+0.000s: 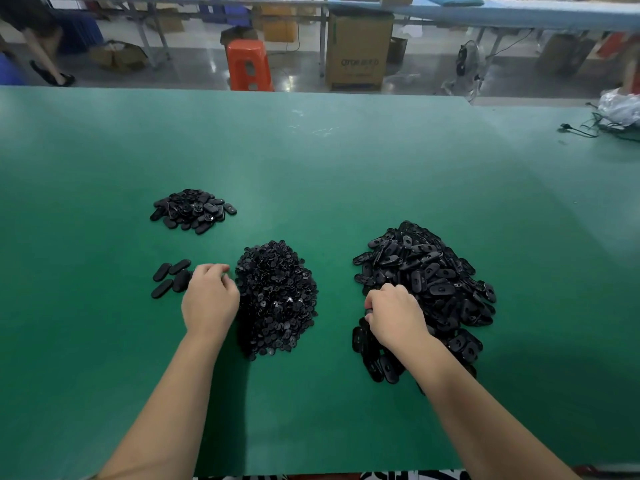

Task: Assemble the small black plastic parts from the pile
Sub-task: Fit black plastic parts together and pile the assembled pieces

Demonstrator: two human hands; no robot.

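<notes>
Left hand [210, 301] curled at small-piece heap [277, 296], contents hidden; right hand [394, 315] pinching a cover from big pile [427, 289] on tabletop [346, 174] — could topple, scatter pieces, mix heaps.

Even overhead light falls bright on the middle of the green tabletop [311, 161], with a pale sheen there and dimmer corners. Soft shadows lie under both forearms. The wide lens bows the far edge, and the background room is hazy and soft

factory floor — green workbench [311, 161] | cartons [358, 50] | stool [248, 65]
</notes>
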